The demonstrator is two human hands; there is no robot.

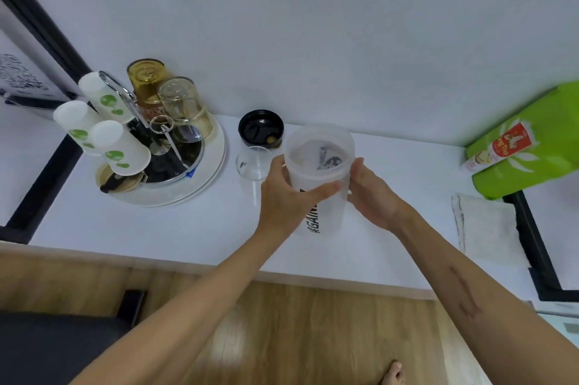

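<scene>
A translucent white shaker cup with black lettering stands upright over the white counter, its mouth uncovered. My left hand grips its left side, thumb wrapped across the front. My right hand holds the right side, fingers curled behind the cup. The cup's black lid lies upside down on the counter just behind it. A small clear glass stands left of the cup, close to my left hand.
A round white tray at the left carries a rack of upturned white cups, an amber glass and clear glasses. A green bag sits at the right, with a folded white cloth in front of it. Black frame rails border both sides.
</scene>
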